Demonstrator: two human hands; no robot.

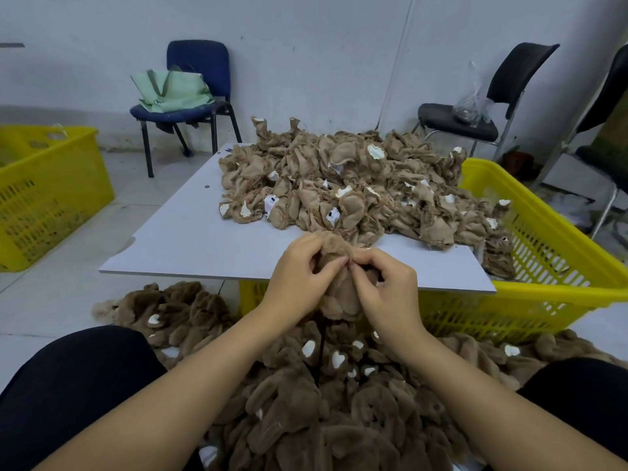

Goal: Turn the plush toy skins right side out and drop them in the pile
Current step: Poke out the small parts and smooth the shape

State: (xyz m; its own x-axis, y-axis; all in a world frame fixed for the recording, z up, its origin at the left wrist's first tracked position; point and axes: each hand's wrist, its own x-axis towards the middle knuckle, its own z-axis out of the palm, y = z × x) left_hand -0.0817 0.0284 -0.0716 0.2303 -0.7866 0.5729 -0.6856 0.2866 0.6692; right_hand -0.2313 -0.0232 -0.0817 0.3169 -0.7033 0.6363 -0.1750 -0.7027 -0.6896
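The skin [339, 283] in work hangs between both hands at the near edge of the board [190, 232], its long axis running roughly up and down: a rounded top bunched at the fingers, a furry lower part drooping toward the lap. It sits right in the middle, so neither hand is nearer; both are on it.

The left hand [299, 266] has its fingers curled round the skin's left side and upper edge, gripping the fabric. The right hand [384, 277] pinches the top of the skin from the right, thumb and fingertips drawn close together on a fold just beside the left fingertips. Neither hand is spread; both are closed on the same piece. Fur shows on most of the outside, so the turning looks far along, probably with a small part left to pull out at the pinch.

The pile [323, 402] of turned skins lies directly below the hands, near, between the knees, and spreads left and right on the floor. A drop would go straight down. The heap [356, 185] of unturned skins lies beyond the hands, on the far right part of the board, spilling toward the yellow basket [560, 266] on the right.
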